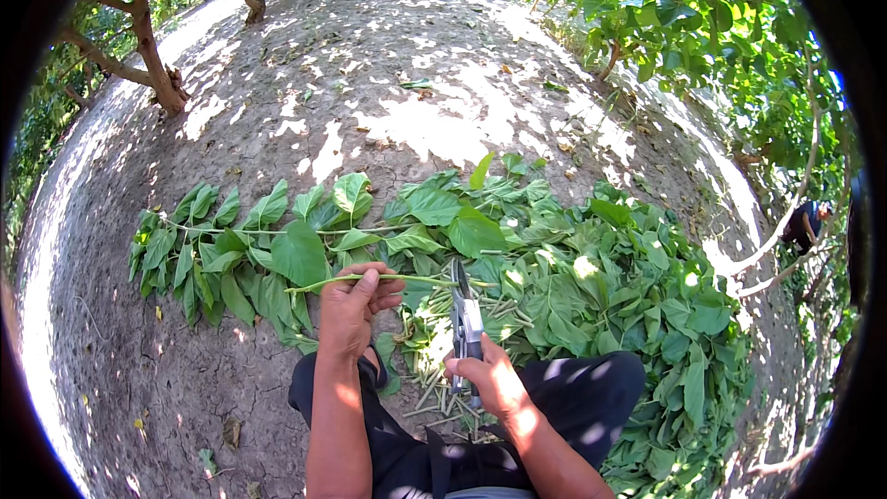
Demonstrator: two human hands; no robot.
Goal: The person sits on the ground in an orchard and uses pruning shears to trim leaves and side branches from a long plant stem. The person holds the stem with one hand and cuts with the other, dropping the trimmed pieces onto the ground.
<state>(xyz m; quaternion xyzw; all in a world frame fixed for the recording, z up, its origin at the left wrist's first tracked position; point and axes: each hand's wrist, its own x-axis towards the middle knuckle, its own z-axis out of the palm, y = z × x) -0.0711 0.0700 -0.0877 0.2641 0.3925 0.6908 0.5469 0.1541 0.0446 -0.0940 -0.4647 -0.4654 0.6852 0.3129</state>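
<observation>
My left hand (362, 294) pinches a thin green stem (416, 278) between thumb and fingers. The stem lies nearly level and has no leaves on it. In my right hand (485, 371) is a pair of pruning shears (466, 322), blades pointing away from me. Those blades meet the stem near its right end; whether they have cut through cannot be seen. Below and behind the shears, many short cut stem pieces (440, 395) are scattered between my legs. Just past my left hand stretches a long leafy branch (256, 230).
A broad heap of cut green leaves (624, 291) spreads in front and to the right. Cracked dry soil (208, 374) lies on the left. Trees stand around, with one trunk (156, 55) at upper left. A partly hidden person (804, 225) is at far right behind branches.
</observation>
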